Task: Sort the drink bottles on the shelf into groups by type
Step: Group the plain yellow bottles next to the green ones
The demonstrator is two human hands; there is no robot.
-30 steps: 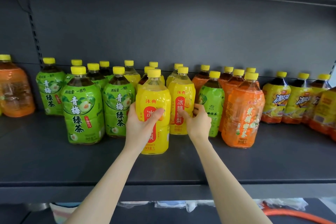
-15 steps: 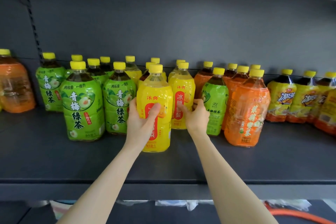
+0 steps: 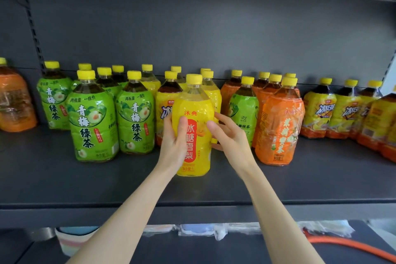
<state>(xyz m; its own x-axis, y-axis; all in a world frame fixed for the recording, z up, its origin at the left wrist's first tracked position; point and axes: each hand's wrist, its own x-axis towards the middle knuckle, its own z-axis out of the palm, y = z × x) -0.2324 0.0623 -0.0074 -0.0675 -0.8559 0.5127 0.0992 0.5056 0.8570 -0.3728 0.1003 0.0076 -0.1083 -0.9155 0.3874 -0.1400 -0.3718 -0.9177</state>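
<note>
Dark grey shelf (image 3: 64, 178) boards and back panel frame the row, and out in front of it stands the yellow pear-drink bottle (image 3: 194, 111), upright between the two hands. The left hand (image 3: 174, 143) is clamped round its left flank, thumb across the red label; the right hand (image 3: 230, 137) lies spread and loose at the right flank, and I cannot tell whether it presses. I'd say the bottle is being shifted towards its own kind: best kept upright, gripped low, and slid rather than swung, to settle by the second yellow bottle (image 3: 212, 92) just beyond the right fingertips. An iced-tea bottle (image 3: 164, 103) sits close behind the left knuckles, with green tea bottles (image 3: 94, 124) just left of that hand. Right of the right hand are a lone green bottle (image 3: 244, 109) and a forward-standing orange bottle (image 3: 278, 126), so sideways room looks tight. Open board lies only nearer the wrists, ending at the front lip (image 3: 64, 204), where a careless pull could tip it off
</note>
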